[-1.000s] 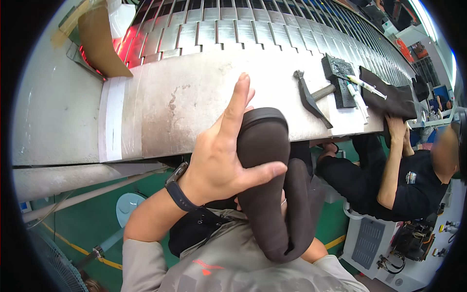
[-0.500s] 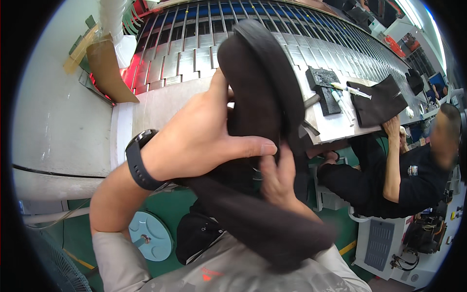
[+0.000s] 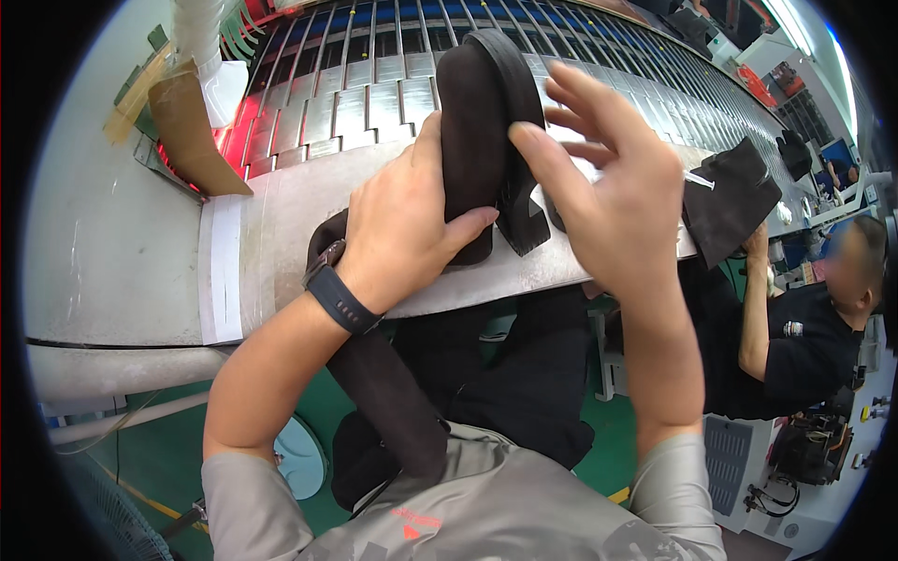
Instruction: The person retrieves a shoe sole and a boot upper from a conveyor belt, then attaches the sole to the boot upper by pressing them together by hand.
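A long dark brown leather-like piece (image 3: 473, 122) with a rounded upper end and a raised, curved rim stands tilted over the workbench edge. My left hand (image 3: 402, 215) is closed round its lower left side, thumb across the front. A dark brown strap-like length (image 3: 388, 402) hangs from behind my left wrist down to my lap; where it joins the piece is hidden. My right hand (image 3: 608, 178) is beside the rim, slightly blurred, fingers apart and thumb tip at the rim. A loose dark flap (image 3: 524, 224) shows below, between the hands.
Behind the pale workbench (image 3: 271, 234) runs a slatted metal conveyor (image 3: 374, 103). A bent brown cardboard sheet (image 3: 192, 131) stands at left. At right a seated co-worker (image 3: 795, 346) holds a dark brown panel (image 3: 734, 201), near a syringe (image 3: 699, 179). A light blue round stool (image 3: 304, 458) is below.
My right hand has come up from below the piece to its rim and opened. The piece has turned more upright, and the strap-like length has swung left to hang below my left wrist.
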Action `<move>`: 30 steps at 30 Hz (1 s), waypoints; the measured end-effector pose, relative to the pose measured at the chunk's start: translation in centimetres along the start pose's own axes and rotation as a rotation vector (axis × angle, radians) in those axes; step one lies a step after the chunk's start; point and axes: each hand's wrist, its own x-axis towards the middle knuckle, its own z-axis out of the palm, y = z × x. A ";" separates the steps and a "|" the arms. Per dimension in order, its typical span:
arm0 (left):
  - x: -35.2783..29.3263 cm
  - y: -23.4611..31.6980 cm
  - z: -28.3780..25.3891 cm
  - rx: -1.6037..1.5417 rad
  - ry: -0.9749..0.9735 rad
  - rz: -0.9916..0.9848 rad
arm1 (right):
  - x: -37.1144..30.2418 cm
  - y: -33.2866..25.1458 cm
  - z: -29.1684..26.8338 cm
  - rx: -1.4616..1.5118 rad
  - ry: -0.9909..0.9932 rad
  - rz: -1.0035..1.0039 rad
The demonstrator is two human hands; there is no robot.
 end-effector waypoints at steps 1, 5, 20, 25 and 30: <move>-0.1 0.0 0.0 0.011 0.001 0.013 | 1.1 -0.4 0.3 0.018 -0.067 0.034; -0.2 0.0 0.2 0.007 0.002 -0.009 | 3.6 -1.7 0.5 -0.083 -0.238 0.064; 0.7 -1.4 0.1 0.014 0.010 -0.011 | 6.5 0.9 0.7 0.318 -0.424 0.189; 0.4 -1.4 0.0 0.022 0.002 -0.025 | 6.1 -1.4 1.4 0.138 -0.435 0.153; 0.6 -1.3 -0.2 0.015 -0.008 -0.023 | 6.0 -0.8 2.7 0.088 -0.278 0.043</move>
